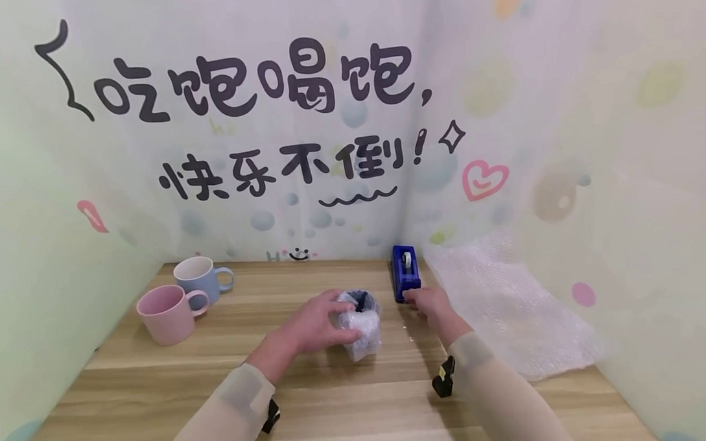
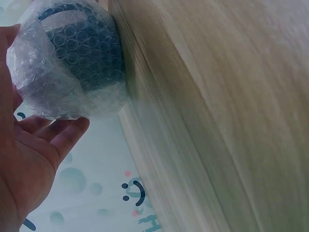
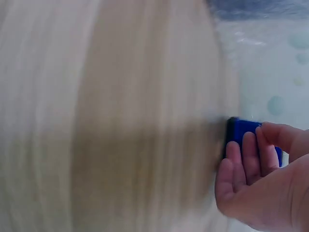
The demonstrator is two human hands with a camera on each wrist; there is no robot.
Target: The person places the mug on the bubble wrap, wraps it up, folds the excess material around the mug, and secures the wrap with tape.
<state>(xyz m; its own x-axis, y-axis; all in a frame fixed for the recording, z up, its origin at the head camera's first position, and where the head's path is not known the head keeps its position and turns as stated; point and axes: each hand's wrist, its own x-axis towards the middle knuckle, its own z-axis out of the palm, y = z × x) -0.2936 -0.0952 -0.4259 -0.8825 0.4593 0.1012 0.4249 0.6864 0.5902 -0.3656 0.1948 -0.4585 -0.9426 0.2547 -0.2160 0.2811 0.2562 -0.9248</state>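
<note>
A cup wrapped in bubble wrap [image 1: 361, 334] is near the middle of the wooden table, its dark opening facing up. My left hand [image 1: 317, 322] grips it from the left, thumb in front and fingers behind. Dark blue shows through the bubbles in the left wrist view. To the right, a blue tape dispenser [image 1: 398, 277] with a small roll of tape [image 1: 407, 260] stands by the back wall. My right hand [image 1: 436, 310] is at its front end; the right wrist view shows thumb and forefinger tips meeting there. The pinched tape itself is too small to make out.
Left on the table stand a pink mug [image 1: 166, 321] and, behind it, a light blue mug [image 1: 199, 281]. A sheet of bubble wrap [image 1: 513, 306] lies at the right, partly up against the wall. Printed cloth walls [image 1: 353, 227] border the table's back and sides.
</note>
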